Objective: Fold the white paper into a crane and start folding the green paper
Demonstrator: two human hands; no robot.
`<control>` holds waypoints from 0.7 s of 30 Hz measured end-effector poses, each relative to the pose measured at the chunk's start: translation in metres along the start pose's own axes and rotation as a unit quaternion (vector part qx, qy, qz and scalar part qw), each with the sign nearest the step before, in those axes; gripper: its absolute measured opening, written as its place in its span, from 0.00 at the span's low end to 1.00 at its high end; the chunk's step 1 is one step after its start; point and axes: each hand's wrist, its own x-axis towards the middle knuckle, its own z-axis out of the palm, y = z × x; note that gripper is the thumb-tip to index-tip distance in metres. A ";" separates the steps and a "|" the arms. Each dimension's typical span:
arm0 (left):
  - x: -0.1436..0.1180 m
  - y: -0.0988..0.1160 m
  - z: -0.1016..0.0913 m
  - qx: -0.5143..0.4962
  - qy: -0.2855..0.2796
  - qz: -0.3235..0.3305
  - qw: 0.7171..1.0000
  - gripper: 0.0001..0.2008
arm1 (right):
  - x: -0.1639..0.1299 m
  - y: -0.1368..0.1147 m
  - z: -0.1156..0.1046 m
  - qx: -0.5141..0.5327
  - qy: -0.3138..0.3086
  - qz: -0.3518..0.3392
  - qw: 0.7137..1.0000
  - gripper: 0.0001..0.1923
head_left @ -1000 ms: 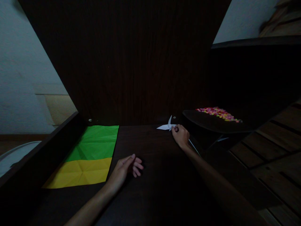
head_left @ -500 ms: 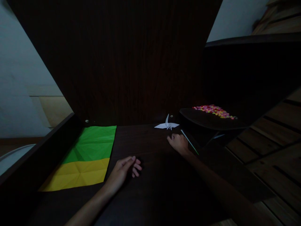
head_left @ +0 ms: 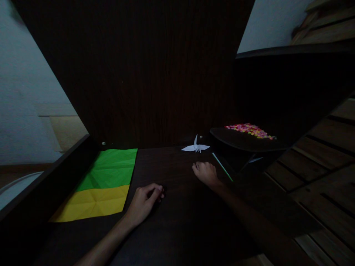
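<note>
Curling loosely inward, the fingers (head_left: 158, 190) of the left hand (head_left: 144, 201) are rested on the dark table (head_left: 177, 221), nothing being grasped. The right hand (head_left: 205, 173) is laid empty, fingers loosely bent, just in front of the white paper crane (head_left: 195, 147). Left of the crane, a green sheet (head_left: 113, 168) and a yellow sheet (head_left: 94, 203) are spread flat. Right of it, a thin green stick (head_left: 222, 167) and a dark tray (head_left: 244, 142) of coloured bits (head_left: 248, 130) are seen.
</note>
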 end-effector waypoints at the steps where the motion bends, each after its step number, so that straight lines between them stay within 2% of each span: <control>1: 0.000 0.000 0.000 0.005 0.002 0.003 1.000 0.16 | 0.000 0.000 0.000 0.004 0.003 0.003 1.000 0.16; 7: -0.001 0.000 0.000 0.036 -0.002 0.009 0.999 0.18 | 0.010 0.007 -0.003 0.040 0.042 0.053 0.997 0.15; 14: 0.000 -0.002 -0.001 0.015 0.006 0.014 1.000 0.17 | 0.043 0.022 -0.008 0.090 0.123 0.123 0.981 0.20; 18: 0.001 -0.002 -0.002 -0.001 0.020 0.017 1.000 0.17 | 0.056 0.025 -0.008 0.114 0.144 0.113 0.976 0.15; 21: 0.002 -0.004 -0.003 0.000 0.027 0.012 1.000 0.18 | 0.060 0.026 -0.009 0.134 0.154 0.073 0.976 0.10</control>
